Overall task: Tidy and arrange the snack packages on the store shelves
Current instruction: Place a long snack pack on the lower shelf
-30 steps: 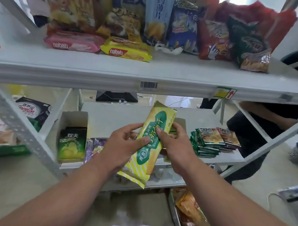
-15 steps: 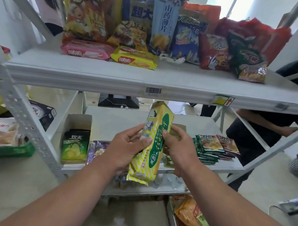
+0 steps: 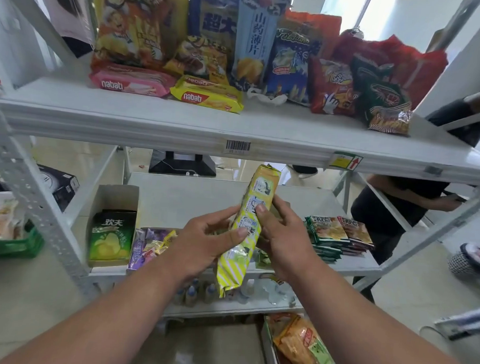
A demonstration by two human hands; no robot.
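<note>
Both hands, left hand (image 3: 206, 241) and right hand (image 3: 279, 233), grip the yellow biscuit pack (image 3: 247, 229) between thumbs and fingers. It stands nearly upright before the middle shelf (image 3: 177, 195), probably so its side can be checked before placing.

Glossy plastic-film cracker pack (image 3: 247, 231), matt painted metal shelf (image 3: 180, 129), seemingly cardboard box (image 3: 114, 198).

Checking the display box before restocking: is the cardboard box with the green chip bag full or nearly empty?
Nearly empty. The cardboard box shows one green chip bag at its front, with bare inner walls behind.
</note>
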